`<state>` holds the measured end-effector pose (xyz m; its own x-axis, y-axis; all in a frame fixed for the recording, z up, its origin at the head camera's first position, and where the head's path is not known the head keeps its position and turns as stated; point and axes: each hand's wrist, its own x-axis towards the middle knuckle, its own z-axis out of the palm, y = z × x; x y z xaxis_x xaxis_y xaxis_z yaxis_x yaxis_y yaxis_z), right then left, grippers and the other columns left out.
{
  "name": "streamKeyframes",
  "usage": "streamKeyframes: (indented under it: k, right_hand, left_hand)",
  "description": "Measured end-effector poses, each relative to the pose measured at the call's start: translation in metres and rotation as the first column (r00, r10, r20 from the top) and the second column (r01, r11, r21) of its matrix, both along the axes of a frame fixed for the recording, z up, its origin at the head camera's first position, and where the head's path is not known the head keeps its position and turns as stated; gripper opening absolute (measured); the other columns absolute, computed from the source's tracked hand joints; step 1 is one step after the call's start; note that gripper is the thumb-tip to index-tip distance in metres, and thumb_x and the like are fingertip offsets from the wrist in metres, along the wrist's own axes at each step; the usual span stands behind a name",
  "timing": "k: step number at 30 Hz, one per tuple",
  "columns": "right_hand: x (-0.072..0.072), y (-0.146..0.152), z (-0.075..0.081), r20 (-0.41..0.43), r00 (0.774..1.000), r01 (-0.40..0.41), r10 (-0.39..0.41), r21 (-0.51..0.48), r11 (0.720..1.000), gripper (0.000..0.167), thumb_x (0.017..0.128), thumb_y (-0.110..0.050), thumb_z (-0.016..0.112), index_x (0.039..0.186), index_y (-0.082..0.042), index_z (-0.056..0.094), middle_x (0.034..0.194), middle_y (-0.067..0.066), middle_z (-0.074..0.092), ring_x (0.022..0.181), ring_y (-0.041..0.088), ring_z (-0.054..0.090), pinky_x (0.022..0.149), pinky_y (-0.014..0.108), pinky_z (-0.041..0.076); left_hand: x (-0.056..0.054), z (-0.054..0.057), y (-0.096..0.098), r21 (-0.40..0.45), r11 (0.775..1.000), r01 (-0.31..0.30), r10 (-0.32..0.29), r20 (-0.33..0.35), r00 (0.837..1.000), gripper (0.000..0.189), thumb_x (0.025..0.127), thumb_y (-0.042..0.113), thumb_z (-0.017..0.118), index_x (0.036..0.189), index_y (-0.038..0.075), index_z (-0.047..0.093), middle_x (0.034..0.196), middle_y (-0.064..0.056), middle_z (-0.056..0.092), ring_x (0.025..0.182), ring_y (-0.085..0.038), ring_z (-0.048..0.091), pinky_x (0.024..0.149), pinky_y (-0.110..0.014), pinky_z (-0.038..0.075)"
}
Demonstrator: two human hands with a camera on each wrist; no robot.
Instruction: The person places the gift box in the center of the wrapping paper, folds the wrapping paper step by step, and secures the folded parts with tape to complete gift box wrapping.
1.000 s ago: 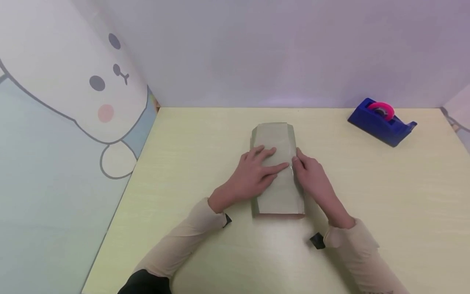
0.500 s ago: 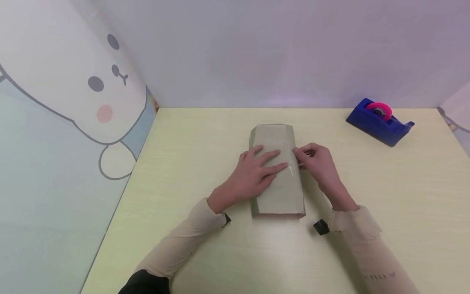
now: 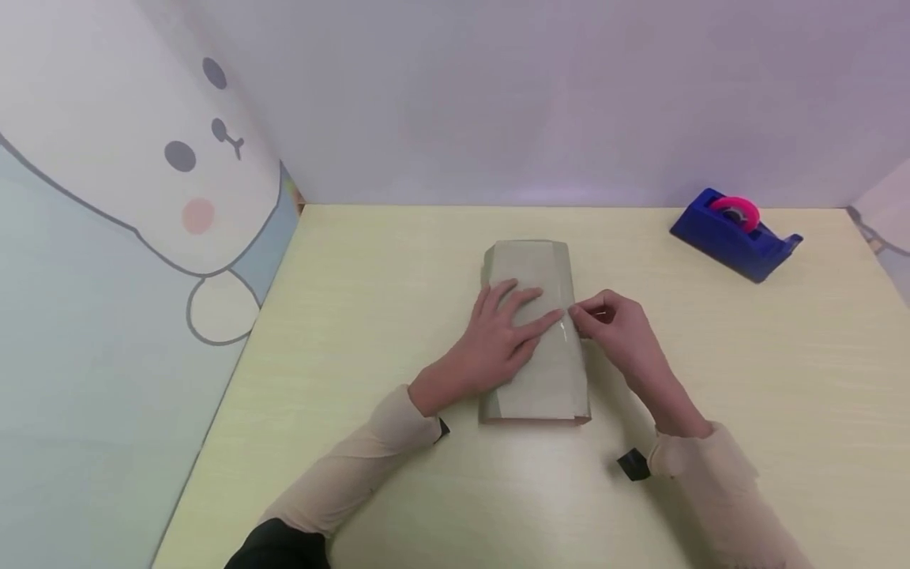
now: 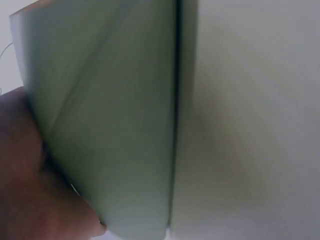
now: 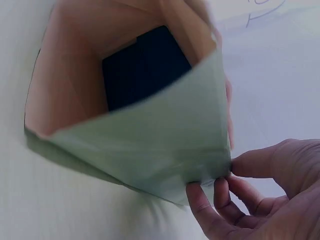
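Observation:
A long flat parcel in pale grey-green wrapping paper (image 3: 543, 383) lies in front of me. A shiny strip of what looks like clear tape (image 3: 564, 329) shows near its right long edge. My left hand (image 3: 494, 344) rests across the parcel's top with fingers spread, index fingertip close to that strip. At the right edge, thumb and fingertips of my right hand (image 3: 618, 332) pinch the paper. In the right wrist view the paper's end stands open like a tube, brown inside, around a dark blue block (image 5: 145, 70). The left wrist view shows the grey-green side (image 4: 115, 125) close up.
A blue tape dispenser (image 3: 735, 241) with a pink core stands at the table's back right. Behind the pale wooden table (image 3: 384, 261) rises a plain light wall (image 3: 483, 103). A panel with a cartoon animal (image 3: 199, 158) borders the left side.
My right hand first lifts slightly off the parcel's edge and turns, then comes a little back toward me along it. The left hand stays on top, its index finger shifting slightly right.

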<state>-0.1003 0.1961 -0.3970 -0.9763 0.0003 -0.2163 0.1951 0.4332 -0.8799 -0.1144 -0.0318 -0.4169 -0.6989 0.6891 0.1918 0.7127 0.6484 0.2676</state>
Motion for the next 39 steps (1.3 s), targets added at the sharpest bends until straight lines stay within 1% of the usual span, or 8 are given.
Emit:
streamKeyframes:
  k: [5, 11, 16, 22, 26, 30, 34, 39]
  right_hand:
    - [0.004, -0.005, -0.001, -0.014, 1.000, 0.026, -0.026, 0.020, 0.999, 0.036, 0.104, -0.029, 0.063, 0.119, 0.003, 0.062, 0.122, 0.020, 0.066, 0.094, 0.011, 0.062, 0.077, 0.021, 0.056]
    - [0.003, -0.008, -0.003, -0.031, 0.998, 0.055, -0.054, 0.025, 0.998, 0.031, 0.103, -0.024, 0.061, 0.116, 0.004, 0.060, 0.120, 0.021, 0.066, 0.094, 0.015, 0.060, 0.072, 0.018, 0.052]
    - [0.001, -0.003, -0.004, -0.020, 1.000, 0.011, -0.010, 0.027, 1.000, 0.034, 0.103, -0.029, 0.061, 0.117, 0.002, 0.061, 0.116, 0.019, 0.066, 0.094, 0.018, 0.059, 0.073, 0.022, 0.052]
    - [-0.008, 0.028, -0.009, 0.014, 0.998, -0.054, 0.054, -0.019, 0.998, 0.046, 0.106, -0.038, 0.059, 0.126, 0.003, 0.064, 0.111, 0.013, 0.073, 0.092, 0.009, 0.071, 0.082, 0.021, 0.058]
    - [-0.016, 0.065, -0.013, -0.030, 0.998, 0.057, -0.057, -0.007, 0.998, 0.043, 0.106, -0.033, 0.059, 0.127, 0.004, 0.062, 0.092, -0.013, 0.072, 0.081, -0.001, 0.070, 0.075, 0.019, 0.058]
    - [-0.027, 0.109, -0.017, -0.091, 0.967, 0.241, -0.236, 0.039, 0.970, 0.029, 0.103, -0.029, 0.063, 0.119, -0.005, 0.063, 0.083, -0.031, 0.063, 0.073, -0.009, 0.066, 0.067, 0.014, 0.056]
    - [-0.035, 0.149, -0.016, -0.088, 0.917, 0.398, -0.390, 0.115, 0.910, 0.018, 0.099, -0.032, 0.068, 0.111, -0.023, 0.060, 0.088, -0.031, 0.055, 0.078, -0.013, 0.057, 0.066, 0.007, 0.050]
    - [-0.037, 0.183, -0.012, -0.003, 0.858, 0.506, -0.514, 0.188, 0.842, 0.029, 0.096, -0.043, 0.068, 0.108, -0.040, 0.042, 0.102, -0.022, 0.046, 0.088, -0.007, 0.044, 0.072, 0.007, 0.042]
  left_hand:
    - [-0.001, -0.003, -0.002, 0.070, 0.996, 0.049, -0.053, 0.054, 0.997, 0.054, 0.110, 0.026, 0.046, 0.163, 0.021, 0.037, 0.169, -0.008, 0.028, 0.160, -0.040, 0.012, 0.125, -0.073, 0.010]
    - [-0.001, -0.001, 0.000, 0.080, 0.994, 0.078, -0.082, 0.048, 0.995, 0.046, 0.110, 0.021, 0.044, 0.157, 0.020, 0.048, 0.163, -0.004, 0.042, 0.159, -0.040, 0.021, 0.120, -0.079, 0.011]
    - [-0.004, 0.008, 0.000, 0.058, 0.998, 0.027, -0.031, 0.074, 0.997, 0.049, 0.107, 0.008, 0.044, 0.152, 0.025, 0.055, 0.160, 0.001, 0.049, 0.158, -0.035, 0.029, 0.122, -0.075, 0.017]
    - [-0.005, 0.018, 0.002, -0.028, 0.999, -0.024, 0.026, 0.076, 0.997, 0.047, 0.108, 0.014, 0.046, 0.150, 0.033, 0.057, 0.159, 0.008, 0.052, 0.157, -0.028, 0.034, 0.126, -0.067, 0.019]
    - [-0.004, 0.017, 0.000, -0.032, 0.999, -0.020, 0.023, 0.073, 0.997, 0.047, 0.107, 0.014, 0.048, 0.150, 0.033, 0.057, 0.159, 0.009, 0.052, 0.157, -0.028, 0.034, 0.127, -0.066, 0.019]
    - [-0.004, 0.015, -0.002, -0.030, 0.999, -0.013, 0.016, 0.084, 0.996, 0.047, 0.108, 0.015, 0.050, 0.151, 0.033, 0.056, 0.160, 0.009, 0.050, 0.158, -0.027, 0.032, 0.127, -0.065, 0.017]
    - [-0.006, 0.012, -0.004, -0.037, 0.999, -0.006, 0.009, 0.090, 0.996, 0.046, 0.108, 0.018, 0.050, 0.151, 0.035, 0.056, 0.161, 0.011, 0.049, 0.158, -0.025, 0.031, 0.128, -0.064, 0.016]
    - [-0.008, 0.011, -0.004, -0.046, 0.999, 0.002, 0.002, 0.088, 0.996, 0.047, 0.108, 0.019, 0.050, 0.152, 0.036, 0.054, 0.161, 0.013, 0.048, 0.159, -0.024, 0.030, 0.128, -0.063, 0.017]
